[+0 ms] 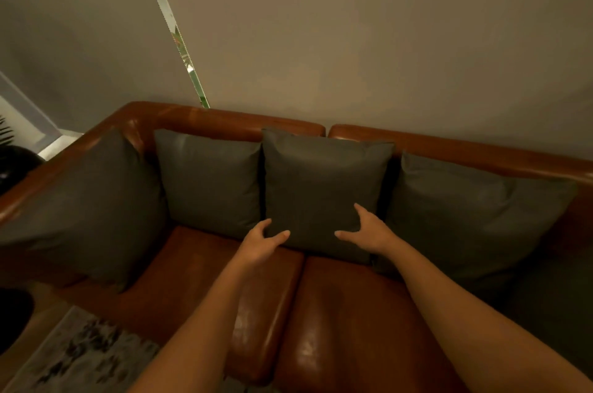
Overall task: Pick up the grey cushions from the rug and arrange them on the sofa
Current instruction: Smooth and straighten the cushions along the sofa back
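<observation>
Several grey cushions stand upright against the back of a brown leather sofa [349, 322]. The middle cushion [321, 184] is flanked by one on its left [211, 181] and a larger one on its right [471, 219]. Another large cushion [83, 209] leans at the sofa's left arm. My left hand [261, 240] is at the middle cushion's lower left corner, fingers loosely spread in front of it. My right hand [365, 230] lies against its lower right corner, thumb up and fingers spread. Neither hand grips the cushion.
A patterned grey rug [80, 357] lies on the floor at the lower left, with no cushion on its visible part. A dark round object [14, 165] stands beyond the sofa's left arm. Closed blinds [353, 39] hang behind the sofa.
</observation>
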Tool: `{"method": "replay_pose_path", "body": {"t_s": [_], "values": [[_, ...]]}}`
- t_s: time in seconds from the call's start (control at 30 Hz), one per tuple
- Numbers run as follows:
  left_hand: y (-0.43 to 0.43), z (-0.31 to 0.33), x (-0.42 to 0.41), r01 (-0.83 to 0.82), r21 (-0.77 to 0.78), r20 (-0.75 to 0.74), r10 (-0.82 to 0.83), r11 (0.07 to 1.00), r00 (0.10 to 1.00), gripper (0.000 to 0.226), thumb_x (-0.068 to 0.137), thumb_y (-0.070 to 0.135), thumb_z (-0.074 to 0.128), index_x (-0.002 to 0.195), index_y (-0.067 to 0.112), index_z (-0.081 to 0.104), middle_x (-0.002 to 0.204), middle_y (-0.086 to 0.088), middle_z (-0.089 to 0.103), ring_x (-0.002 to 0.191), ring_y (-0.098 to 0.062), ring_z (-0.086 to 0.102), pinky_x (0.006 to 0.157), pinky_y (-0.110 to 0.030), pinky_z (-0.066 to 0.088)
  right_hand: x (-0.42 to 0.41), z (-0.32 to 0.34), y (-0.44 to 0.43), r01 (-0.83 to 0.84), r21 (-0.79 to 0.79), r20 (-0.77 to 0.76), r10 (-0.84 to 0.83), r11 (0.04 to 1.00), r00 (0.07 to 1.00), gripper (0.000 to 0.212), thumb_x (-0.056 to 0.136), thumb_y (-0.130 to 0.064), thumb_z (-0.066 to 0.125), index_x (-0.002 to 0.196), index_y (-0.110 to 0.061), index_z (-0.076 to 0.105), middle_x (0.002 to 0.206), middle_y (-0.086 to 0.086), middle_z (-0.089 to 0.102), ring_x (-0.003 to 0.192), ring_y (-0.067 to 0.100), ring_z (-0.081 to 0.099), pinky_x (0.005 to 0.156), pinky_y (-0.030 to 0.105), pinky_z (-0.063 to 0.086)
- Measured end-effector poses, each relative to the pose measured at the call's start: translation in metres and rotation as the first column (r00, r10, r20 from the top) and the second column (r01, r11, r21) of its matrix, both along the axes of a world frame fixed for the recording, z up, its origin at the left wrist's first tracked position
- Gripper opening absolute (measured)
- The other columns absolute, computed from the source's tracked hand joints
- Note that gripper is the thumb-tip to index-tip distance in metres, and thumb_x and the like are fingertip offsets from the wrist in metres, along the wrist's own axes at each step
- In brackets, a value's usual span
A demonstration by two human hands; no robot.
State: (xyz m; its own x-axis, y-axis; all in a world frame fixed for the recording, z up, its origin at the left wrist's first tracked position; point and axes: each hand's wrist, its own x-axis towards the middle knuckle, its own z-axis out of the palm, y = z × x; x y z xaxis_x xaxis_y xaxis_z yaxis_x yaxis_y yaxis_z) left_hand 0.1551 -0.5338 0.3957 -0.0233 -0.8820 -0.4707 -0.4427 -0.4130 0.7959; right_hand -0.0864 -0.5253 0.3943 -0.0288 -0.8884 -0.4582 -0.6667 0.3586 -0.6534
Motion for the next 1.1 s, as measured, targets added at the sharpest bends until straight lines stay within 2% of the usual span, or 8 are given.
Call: {"method": "replay_pose_path", "body": {"t_s": [0.2, 0.43, 0.57, 0.63, 0.77, 0.83, 0.97, 1.1], "values": [[-0.031, -0.004, 0.022, 0.051, 0.013, 0.003, -0.051, 0.999, 0.999, 0.072, 0.086, 0.029, 0.067, 0.145, 0.012, 0.031, 0.143, -0.011, 0.044, 0.125, -0.026, 0.049, 0.104, -0.038, 0.043, 0.014, -0.010, -0.010, 0.045, 0.073, 0.027, -0.047, 0.996, 0.999, 0.113, 0.077, -0.048, 0.074, 0.154, -0.014, -0.001, 0.161, 0.009, 0.011, 0.148, 0.029, 0.012, 0.119, 0.043, 0.021], [-0.069, -0.025, -0.004, 0.095, 0.083, 0.012, -0.096, 0.992, 0.995, 0.076, 0.085, 0.024, 0.069, 0.147, 0.012, 0.027, 0.148, -0.011, 0.037, 0.132, -0.026, 0.041, 0.103, -0.032, 0.039, -0.026, -0.033, -0.019, 0.177, 0.102, 0.107, -0.187, 0.979, 0.976, 0.120, 0.072, -0.043, 0.080, 0.154, -0.015, -0.002, 0.160, 0.007, 0.017, 0.145, 0.025, 0.022, 0.117, 0.039, 0.026], [-0.080, -0.029, -0.017, 0.074, 0.110, -0.002, -0.074, 0.991, 0.997, 0.088, 0.081, 0.024, 0.072, 0.150, 0.012, 0.018, 0.151, -0.010, 0.030, 0.137, -0.026, 0.033, 0.106, -0.032, 0.034, -0.046, -0.048, -0.036, 0.230, 0.146, 0.117, -0.248, 0.962, 0.962, 0.123, 0.069, -0.044, 0.082, 0.154, -0.016, -0.001, 0.159, 0.009, 0.018, 0.145, 0.028, 0.022, 0.116, 0.041, 0.027], [-0.090, -0.034, -0.016, 0.114, 0.027, 0.096, -0.116, 0.993, 0.989, 0.107, 0.071, 0.042, 0.079, 0.150, 0.015, 0.013, 0.155, -0.010, 0.021, 0.141, -0.026, 0.026, 0.112, -0.036, 0.029, -0.044, -0.052, -0.044, 0.223, 0.114, 0.021, -0.227, 0.968, 0.974, 0.124, 0.070, -0.047, 0.081, 0.154, -0.017, -0.005, 0.161, 0.011, 0.008, 0.147, 0.032, 0.011, 0.118, 0.045, 0.021], [-0.101, -0.042, -0.016, 0.426, -0.107, 0.701, -0.236, 0.898, 0.673, 0.128, 0.068, 0.053, 0.075, 0.148, 0.018, -0.019, 0.154, -0.018, -0.023, 0.144, -0.039, -0.007, 0.115, -0.052, 0.001, -0.017, -0.053, -0.053, -0.039, -0.096, -0.487, -0.013, 0.995, 0.874, 0.133, 0.071, -0.058, 0.073, 0.141, -0.026, -0.036, 0.153, 0.012, -0.033, 0.142, 0.038, -0.025, 0.115, 0.056, 0.000], [-0.104, -0.046, -0.024, 0.632, -0.179, 0.841, -0.216, 0.754, 0.496, 0.143, 0.054, 0.055, 0.081, 0.147, 0.016, -0.020, 0.155, -0.022, -0.013, 0.143, -0.044, 0.002, 0.113, -0.055, 0.005, 0.000, -0.066, -0.059, -0.184, -0.187, -0.611, 0.032, 0.965, 0.791, 0.143, 0.064, -0.060, 0.076, 0.138, -0.026, -0.042, 0.149, 0.012, -0.036, 0.138, 0.037, -0.029, 0.113, 0.062, 0.001], [-0.124, -0.073, -0.036, 0.801, -0.078, 0.935, -0.236, 0.594, 0.266, 0.159, 0.027, 0.058, 0.087, 0.151, 0.010, -0.001, 0.152, -0.024, 0.021, 0.136, -0.045, 0.030, 0.106, -0.059, 0.023, 0.022, -0.093, -0.082, -0.294, -0.220, -0.733, 0.041, 0.930, 0.679, 0.160, 0.037, -0.061, 0.087, 0.149, -0.023, -0.020, 0.161, 0.014, -0.004, 0.146, 0.039, -0.007, 0.109, 0.065, 0.009], [-0.151, -0.088, -0.039, 0.849, -0.049, 0.948, -0.242, 0.526, 0.205, 0.153, 0.024, 0.053, 0.089, 0.150, 0.011, 0.012, 0.152, -0.024, 0.023, 0.137, -0.045, 0.029, 0.107, -0.059, 0.022, 0.031, -0.109, -0.104, -0.264, -0.194, -0.776, 0.016, 0.945, 0.630, 0.162, 0.037, -0.058, 0.087, 0.147, -0.024, -0.027, 0.158, 0.012, -0.006, 0.144, 0.037, -0.002, 0.108, 0.068, 0.005]]}}
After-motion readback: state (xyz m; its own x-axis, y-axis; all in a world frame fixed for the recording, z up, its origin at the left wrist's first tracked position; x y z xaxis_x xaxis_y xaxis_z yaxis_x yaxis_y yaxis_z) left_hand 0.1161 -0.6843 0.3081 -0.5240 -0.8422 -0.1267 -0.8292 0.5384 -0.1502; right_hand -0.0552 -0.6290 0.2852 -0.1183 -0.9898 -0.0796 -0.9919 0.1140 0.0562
